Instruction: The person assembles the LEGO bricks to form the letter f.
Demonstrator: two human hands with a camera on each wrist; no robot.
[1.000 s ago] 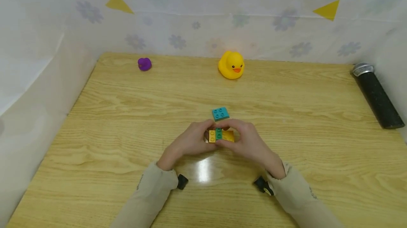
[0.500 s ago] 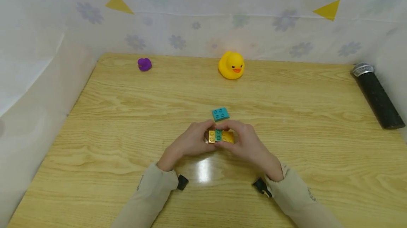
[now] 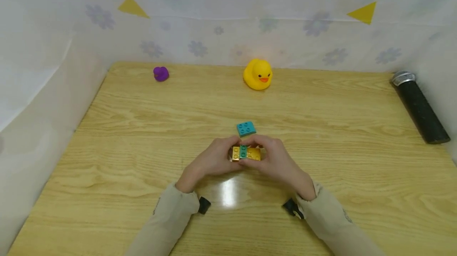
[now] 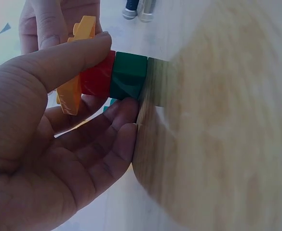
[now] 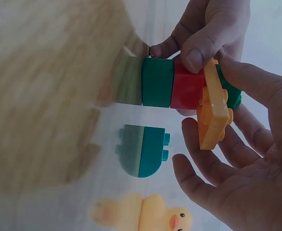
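A small stack of toy bricks stands on the table between both hands. From the bottom it has a green brick (image 4: 129, 74), a red brick (image 5: 186, 89), a wide yellow piece with studs (image 3: 254, 153) and an upper green brick (image 3: 243, 152). My left hand (image 3: 216, 158) grips the red brick, its thumb on one side and fingers behind. My right hand (image 3: 280, 160) pinches the upper green brick against the yellow piece's top; its other fingers stay loosely bent beside the stack. Just beyond the hands lies a teal brick (image 3: 246, 128) with a rounded side.
A yellow rubber duck (image 3: 258, 74) sits at the back of the wooden table (image 3: 143, 117), with a small purple duck (image 3: 161, 74) to its left. At the right edge lies a black microphone (image 3: 421, 107). A flowered white cloth (image 3: 214, 6) hangs behind the table.
The upper green brick has shifted very slightly towards the person on the yellow piece. Both hands keep their hold, and the whole head view has drifted a little.
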